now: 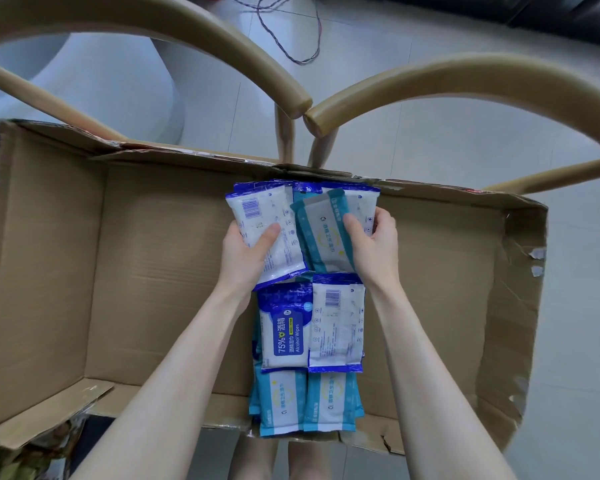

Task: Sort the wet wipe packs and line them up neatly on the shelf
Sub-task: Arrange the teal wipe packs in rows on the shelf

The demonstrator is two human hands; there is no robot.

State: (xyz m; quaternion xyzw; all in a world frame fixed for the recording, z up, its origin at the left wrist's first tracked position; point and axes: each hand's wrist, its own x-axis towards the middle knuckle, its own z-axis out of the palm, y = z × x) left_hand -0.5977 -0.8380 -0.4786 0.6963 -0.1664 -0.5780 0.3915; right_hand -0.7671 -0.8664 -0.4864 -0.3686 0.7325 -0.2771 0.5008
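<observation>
While both hands work inside the open cardboard box (174, 258), the left hand (246, 251) grips a blue-edged white pack (267, 216), barcode side up, with the thumb pressed across its face. The right hand (374, 244) grips a teal pack (321, 233), thumb on top, and its fingers curl over a further white pack beneath. Between the forearms, nearer the person than the hands, two blue-edged packs lie side by side: the alcohol wipes pack (284, 334), label up, and the barcode pack (336, 327). Nearer still, a teal pair (281, 403) lies at the near box edge. Beyond the hands, past the box, stand wooden chair arms (222, 39).
</observation>
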